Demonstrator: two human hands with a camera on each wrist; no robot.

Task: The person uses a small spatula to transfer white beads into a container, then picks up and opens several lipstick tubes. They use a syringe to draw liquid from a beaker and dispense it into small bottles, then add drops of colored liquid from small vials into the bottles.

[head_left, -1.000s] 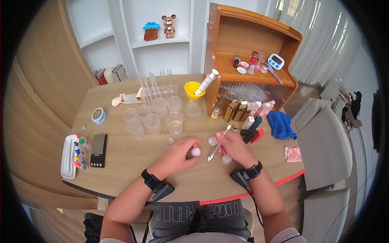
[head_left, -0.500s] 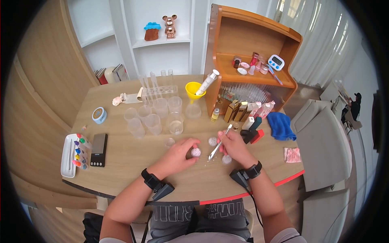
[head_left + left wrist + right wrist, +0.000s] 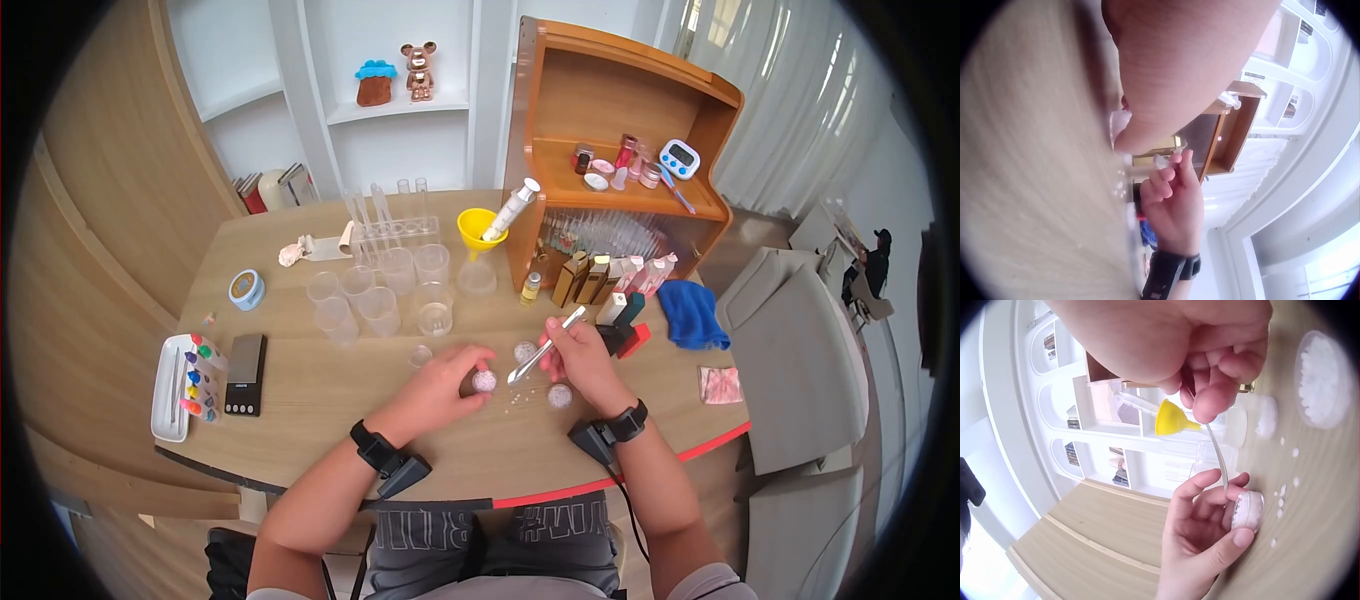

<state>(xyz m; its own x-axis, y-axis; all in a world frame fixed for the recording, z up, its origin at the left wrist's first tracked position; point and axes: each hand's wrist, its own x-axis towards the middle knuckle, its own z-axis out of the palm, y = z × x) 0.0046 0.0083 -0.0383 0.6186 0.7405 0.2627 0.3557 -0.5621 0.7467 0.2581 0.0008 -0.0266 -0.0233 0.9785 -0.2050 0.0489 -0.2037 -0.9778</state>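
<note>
My left hand [image 3: 440, 388] rests low over the table, thumb and fingers round a small round clear jar [image 3: 1248, 511] of white pellets. In my right hand [image 3: 582, 358] a slim metal spoon [image 3: 532, 362] is pinched between thumb and fingers, slanting down to the left. Its tip stands just above and right of the held jar in the head view. Two more small jars of white pellets, a far one [image 3: 525, 352] and a near one [image 3: 560, 397], stand close to my right hand. Loose white pellets [image 3: 1282, 494] lie scattered on the table between the jars.
Several clear plastic cups [image 3: 380, 310] and a flask with a yellow funnel [image 3: 478, 230] stand beyond my hands. A small lid-like clear disc [image 3: 420, 355] lies near my left hand. A black scale [image 3: 245, 375] and white tray [image 3: 170, 425] are left; small boxes [image 3: 598, 277] and blue cloth [image 3: 693, 315] right.
The spoon has tipped flatter, and its lower end has risen slightly toward the held jar. My right hand has shifted a little right; my left hand keeps its place on the jar.
</note>
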